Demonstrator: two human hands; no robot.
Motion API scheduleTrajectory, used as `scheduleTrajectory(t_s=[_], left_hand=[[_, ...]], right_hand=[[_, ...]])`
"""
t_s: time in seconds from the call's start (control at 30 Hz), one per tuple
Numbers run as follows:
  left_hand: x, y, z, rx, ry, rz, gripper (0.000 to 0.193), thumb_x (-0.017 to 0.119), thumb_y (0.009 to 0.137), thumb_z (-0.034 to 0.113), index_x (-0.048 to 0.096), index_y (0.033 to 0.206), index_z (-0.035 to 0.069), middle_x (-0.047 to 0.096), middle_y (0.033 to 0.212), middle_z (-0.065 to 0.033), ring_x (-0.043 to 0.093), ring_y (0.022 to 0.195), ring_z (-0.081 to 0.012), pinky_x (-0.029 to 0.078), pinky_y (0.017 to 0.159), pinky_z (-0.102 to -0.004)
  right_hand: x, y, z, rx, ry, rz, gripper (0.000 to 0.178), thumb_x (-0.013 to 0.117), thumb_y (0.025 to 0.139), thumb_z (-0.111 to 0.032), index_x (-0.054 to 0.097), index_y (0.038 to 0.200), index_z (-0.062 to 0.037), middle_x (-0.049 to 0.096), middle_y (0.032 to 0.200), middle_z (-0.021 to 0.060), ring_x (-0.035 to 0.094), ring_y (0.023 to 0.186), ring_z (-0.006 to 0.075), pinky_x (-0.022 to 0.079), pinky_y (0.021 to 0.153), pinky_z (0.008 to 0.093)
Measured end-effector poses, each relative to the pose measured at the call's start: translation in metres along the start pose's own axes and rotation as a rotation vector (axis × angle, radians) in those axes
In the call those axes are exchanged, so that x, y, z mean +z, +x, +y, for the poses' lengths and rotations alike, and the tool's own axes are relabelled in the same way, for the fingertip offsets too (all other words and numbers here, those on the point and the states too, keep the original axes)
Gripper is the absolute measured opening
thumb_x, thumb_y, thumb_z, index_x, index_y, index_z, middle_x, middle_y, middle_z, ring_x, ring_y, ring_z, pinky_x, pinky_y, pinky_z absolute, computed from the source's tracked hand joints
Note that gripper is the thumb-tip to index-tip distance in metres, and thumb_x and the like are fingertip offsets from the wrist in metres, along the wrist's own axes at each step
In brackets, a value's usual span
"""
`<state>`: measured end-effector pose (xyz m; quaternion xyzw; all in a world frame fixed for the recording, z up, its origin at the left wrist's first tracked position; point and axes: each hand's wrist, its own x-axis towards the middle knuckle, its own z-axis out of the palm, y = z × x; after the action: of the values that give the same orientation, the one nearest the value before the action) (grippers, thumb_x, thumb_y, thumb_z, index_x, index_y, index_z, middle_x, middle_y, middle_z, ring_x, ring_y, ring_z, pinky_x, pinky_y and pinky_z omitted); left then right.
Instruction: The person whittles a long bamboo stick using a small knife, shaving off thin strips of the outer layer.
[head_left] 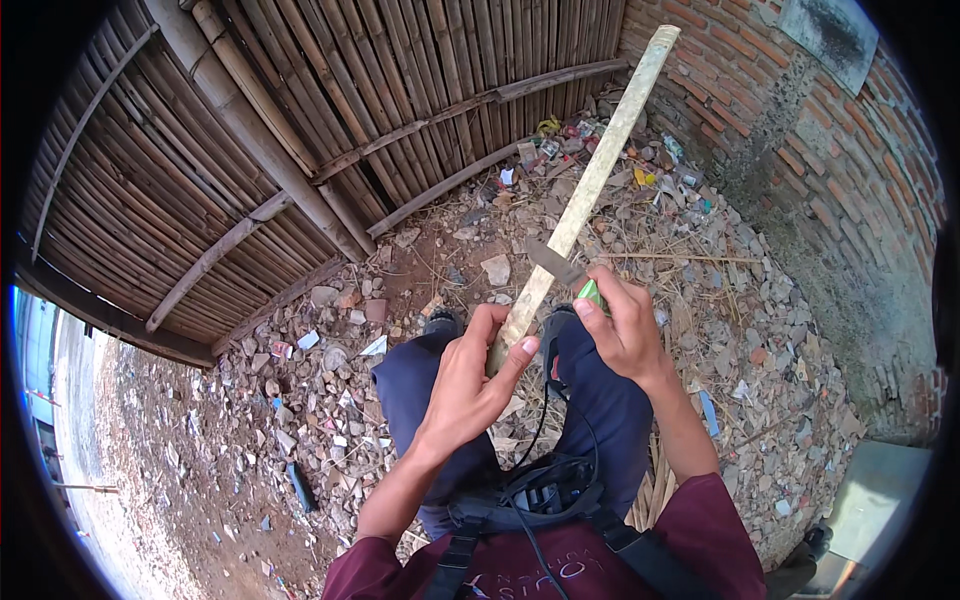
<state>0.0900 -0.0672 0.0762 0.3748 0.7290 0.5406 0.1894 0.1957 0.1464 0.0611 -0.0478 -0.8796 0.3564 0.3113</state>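
A long pale strip of split bamboo point(607, 155) slants up and away from my lap toward the brick corner. My left hand point(472, 375) is wrapped round its near end, above my knees. In my right hand point(625, 325) is a knife point(560, 264) with a green handle, partly hidden by the fingers. Its dark blade lies across the bamboo strip, a little beyond my left hand. Whether the edge is cutting into the strip cannot be told.
A bamboo-slat fence point(400, 80) rises at the far left, and a brick wall point(830, 170) stands at the right. Stones and litter point(330, 350) cover the ground. A dark bottle-like object point(300, 487) lies at the lower left. Black cables point(545, 425) hang over my lap.
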Motion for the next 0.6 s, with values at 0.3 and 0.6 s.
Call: scheduleTrajectory(t_s=[0.3, 0.6], left_hand=[[0.003, -0.003, -0.009, 0.071, -0.055, 0.064, 0.037, 0.080, 0.099, 0.018, 0.053, 0.115, -0.001, 0.071, 0.084, -0.0113, 0.056, 0.072, -0.0098, 0.047, 0.064, -0.0310], [0.004, -0.005, -0.007, 0.030, -0.103, 0.053, 0.033, 0.076, 0.103, 0.020, 0.054, 0.117, 0.000, 0.067, 0.079, -0.0065, 0.053, 0.067, -0.0077, 0.044, 0.060, -0.0297]], right_hand=[[0.000, -0.009, -0.004, -0.174, -0.119, -0.135, 0.033, 0.069, 0.102, -0.035, 0.061, 0.102, -0.0022, 0.067, 0.078, 0.0155, 0.070, 0.067, 0.0377, 0.051, 0.056, 0.0461], [0.002, -0.013, -0.002, -0.226, -0.167, -0.213, 0.035, 0.068, 0.103, -0.037, 0.060, 0.100, -0.0027, 0.066, 0.076, 0.0147, 0.069, 0.065, 0.0370, 0.052, 0.055, 0.0450]])
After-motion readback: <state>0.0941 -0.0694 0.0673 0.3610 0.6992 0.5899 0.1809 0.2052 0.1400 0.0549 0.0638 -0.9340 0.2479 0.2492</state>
